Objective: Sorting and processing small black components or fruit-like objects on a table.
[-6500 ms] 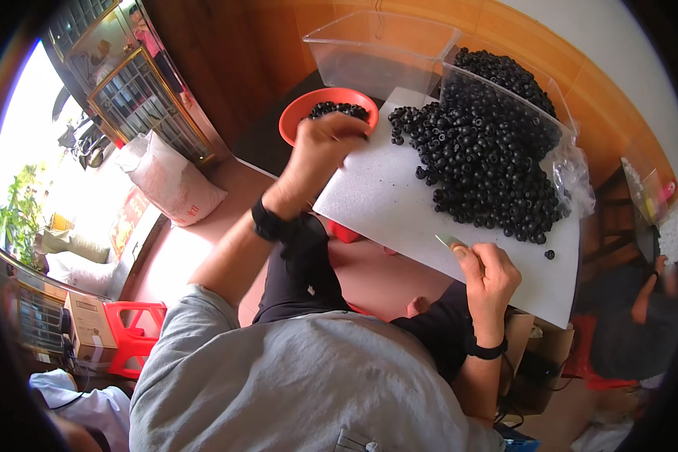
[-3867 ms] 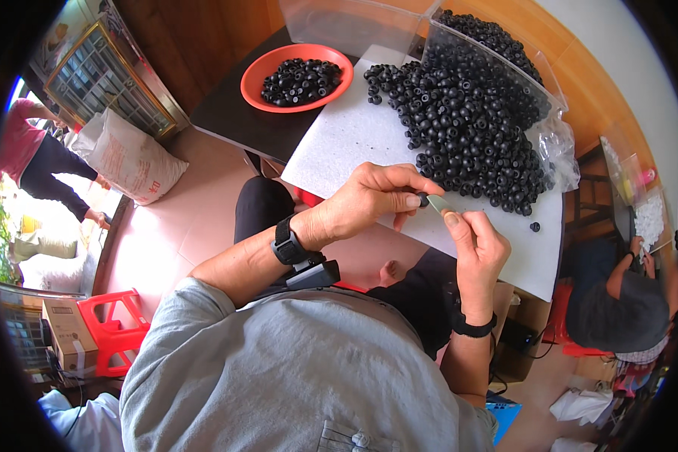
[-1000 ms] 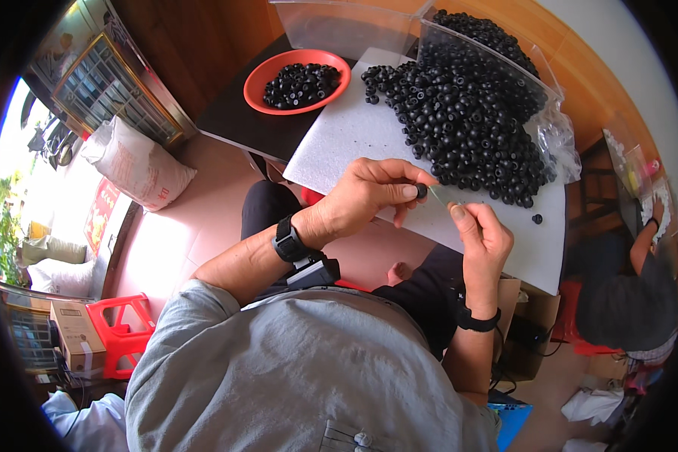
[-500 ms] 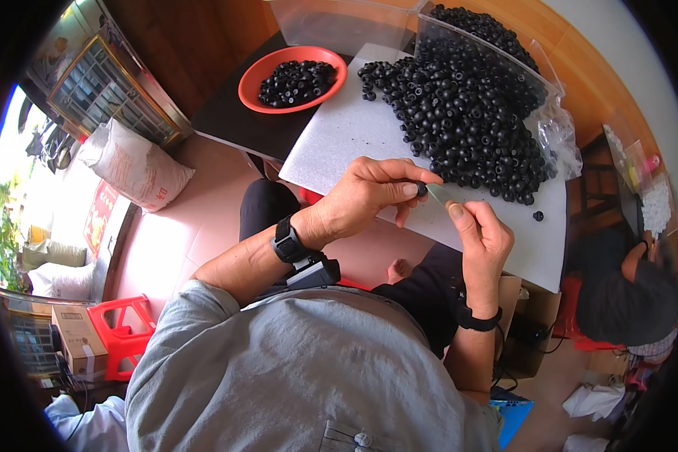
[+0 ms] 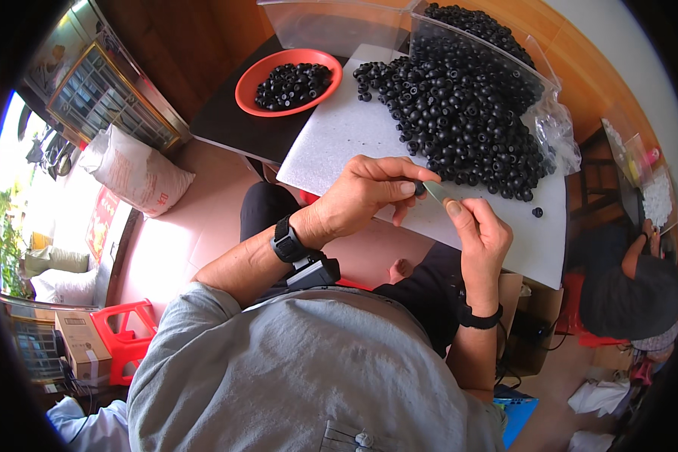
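My left hand [image 5: 369, 192] pinches a small round black part [image 5: 419, 188] between thumb and forefinger, above the near side of a white foam board [image 5: 331, 143]. With thumb and forefinger, my right hand [image 5: 482, 230] grips a thin, pale green blade-like strip [image 5: 435, 191]. The strip's far end lies against or just beside the black part; I cannot tell which. Beyond my hands a large heap of similar black parts [image 5: 467, 120] spreads over the board. One loose black part [image 5: 537, 212] lies apart at the right.
An orange-red bowl [image 5: 243, 94] of black parts stands on a dark table [image 5: 218, 124]. Clear plastic bins [image 5: 339, 26] stand at the back. A white sack [image 5: 139, 169] and red stool [image 5: 124, 335] are at left. Another person [image 5: 629, 297] sits at far right.
The pale strip has turned, so its flat side shows wider now beside the black part. Both hands keep nearly the same place and grip.
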### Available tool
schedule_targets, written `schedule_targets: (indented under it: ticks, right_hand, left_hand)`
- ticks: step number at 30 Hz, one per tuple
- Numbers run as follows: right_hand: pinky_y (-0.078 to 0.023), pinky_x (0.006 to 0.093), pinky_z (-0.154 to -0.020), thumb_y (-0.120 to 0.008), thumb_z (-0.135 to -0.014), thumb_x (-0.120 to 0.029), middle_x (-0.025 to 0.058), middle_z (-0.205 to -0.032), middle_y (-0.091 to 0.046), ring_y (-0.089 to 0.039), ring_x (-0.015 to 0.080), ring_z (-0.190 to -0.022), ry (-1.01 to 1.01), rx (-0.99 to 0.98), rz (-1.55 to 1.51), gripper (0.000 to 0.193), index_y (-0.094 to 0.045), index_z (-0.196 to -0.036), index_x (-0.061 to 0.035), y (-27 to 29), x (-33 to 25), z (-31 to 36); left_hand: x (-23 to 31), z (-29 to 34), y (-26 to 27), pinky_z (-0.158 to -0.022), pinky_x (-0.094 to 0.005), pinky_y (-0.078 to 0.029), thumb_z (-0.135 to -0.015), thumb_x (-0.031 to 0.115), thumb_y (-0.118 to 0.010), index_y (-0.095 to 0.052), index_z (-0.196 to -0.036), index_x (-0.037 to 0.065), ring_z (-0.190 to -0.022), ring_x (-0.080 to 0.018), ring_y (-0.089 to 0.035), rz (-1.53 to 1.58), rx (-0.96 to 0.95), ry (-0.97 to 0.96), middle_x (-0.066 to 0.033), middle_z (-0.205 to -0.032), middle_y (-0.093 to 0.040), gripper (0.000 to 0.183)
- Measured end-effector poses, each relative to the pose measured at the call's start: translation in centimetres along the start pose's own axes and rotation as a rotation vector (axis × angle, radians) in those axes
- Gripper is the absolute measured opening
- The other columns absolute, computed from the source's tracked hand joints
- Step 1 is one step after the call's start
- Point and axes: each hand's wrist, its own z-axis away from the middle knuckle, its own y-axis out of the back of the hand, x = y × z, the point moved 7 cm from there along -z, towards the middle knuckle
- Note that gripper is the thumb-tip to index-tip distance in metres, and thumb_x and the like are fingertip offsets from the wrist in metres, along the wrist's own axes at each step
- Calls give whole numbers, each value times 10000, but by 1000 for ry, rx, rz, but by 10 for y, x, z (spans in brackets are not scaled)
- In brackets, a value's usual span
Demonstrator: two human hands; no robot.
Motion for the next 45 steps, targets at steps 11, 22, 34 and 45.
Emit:
schedule_targets:
  ticks: [11, 22, 34, 45]
  right_hand:
    - [-400, 309, -511, -753, -944, -214, 52, -651, -573, -503, 151, -546, 58, -2, 58, 249, -659, -831, -14, -1, -5, 1]
    - [-420, 324, -514, -739, -954, -222, 65, -660, -594, -540, 186, -544, 163, -28, 91, 245, -658, -836, -24, -1, -8, 0]
    - [-412, 308, -518, -739, -958, -225, 58, -661, -594, -524, 160, -549, 77, -37, 22, 261, -652, -828, -16, 0, -2, 1]
    - [-405, 313, -509, -736, -960, -235, 52, -646, -576, -516, 160, -540, 105, -46, 50, 268, -650, -821, -23, 0, -4, 0]
  left_hand:
    - [4, 0, -2, -643, -273, -530, -1010, 28, -570, -675, -1248, -75, -821, -173, -617, -47, -24, -12, -115, -998, -634, 280]
    - [-1, 3, 0, -638, -275, -527, -1003, 6, -563, -680, -1247, -70, -822, -176, -616, 34, 4, 79, -114, -992, -638, 281]
    - [-2, 1, -2, -640, -263, -520, -998, 20, -593, -690, -1265, -36, -712, -158, -598, 70, -26, 50, -104, -919, -649, 290]
    - [-1, 0, -2, -630, -269, -516, -994, 13, -582, -693, -1236, -60, -731, -165, -602, 87, -32, 47, -106, -935, -635, 277]
